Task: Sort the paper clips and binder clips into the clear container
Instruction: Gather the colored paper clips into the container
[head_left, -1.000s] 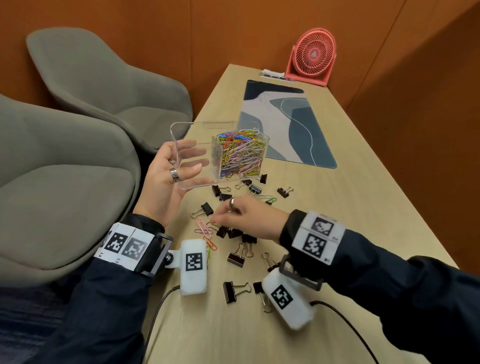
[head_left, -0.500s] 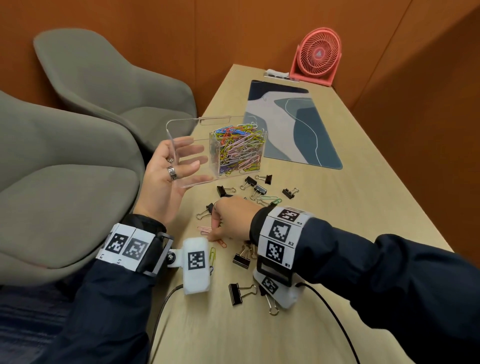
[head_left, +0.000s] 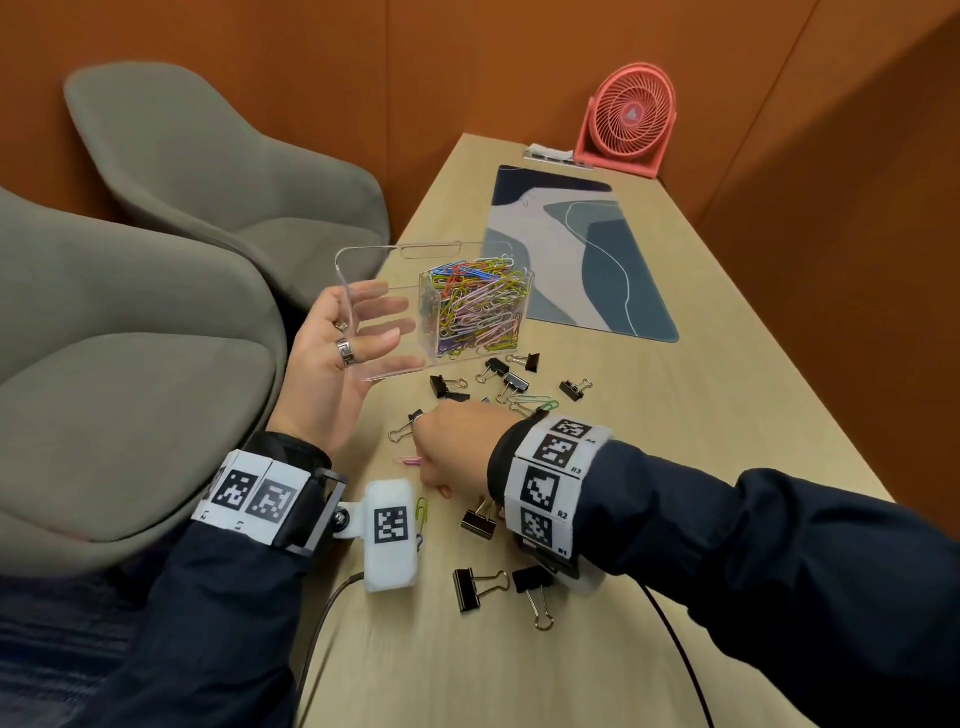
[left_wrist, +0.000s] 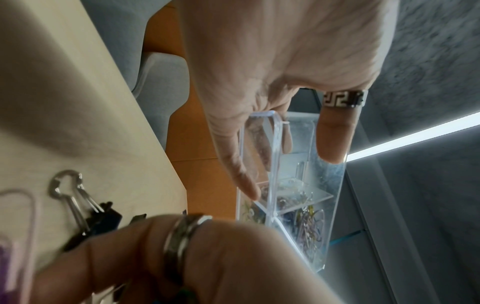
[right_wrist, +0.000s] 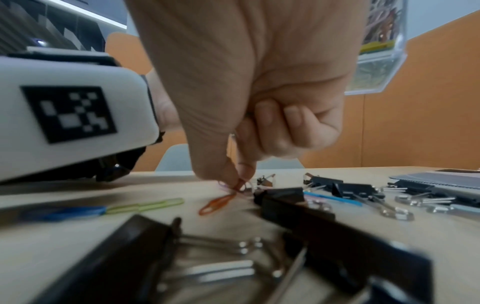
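Orange paper clip (right_wrist: 217, 202) pinched by right hand (right_wrist: 249, 102) (left hand (head_left: 332, 364) gripping clear container (head_left: 395, 312)).

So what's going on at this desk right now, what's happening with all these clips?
A person is sorting clips. The left hand holds a clear plastic two-compartment container tilted above the light wooden table's edge; one compartment is packed with coloured paper clips, the other looks empty. The right hand pinches an orange paper clip off the table. Black binder clips and a few more paper clips lie loose around it.
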